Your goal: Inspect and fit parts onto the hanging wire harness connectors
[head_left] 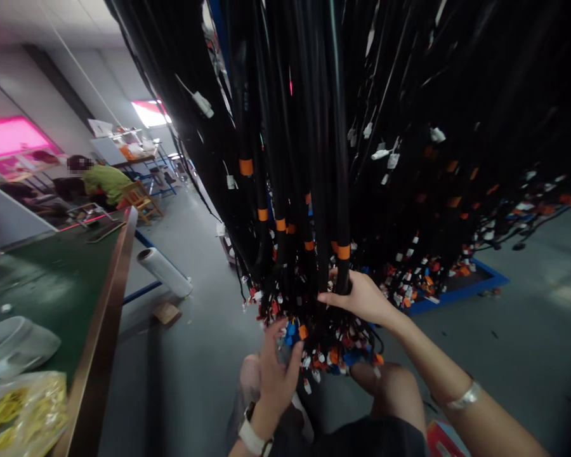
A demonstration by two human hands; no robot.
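A dense mass of black wiring harnesses (314,146) hangs in front of me, several of them banded with orange tape (343,252). My right hand (361,295) is wrapped round one thick harness just below its orange band, the thumb across the front. Lower and to the left, my left hand (280,368) is open, fingers and thumb apart. It is beside the blue connectors (291,331) and an orange one at the harness ends; whether it touches them I cannot tell. White, red, blue and orange connectors cluster at the bottom, close to my knees.
On the left is a green-topped table (42,273) with a white container (16,346) and a bag of yellow parts (23,412). A film roll (164,271) leans near it. A blue frame base (457,295) stands at right. A person in green (105,183) sits farther back.
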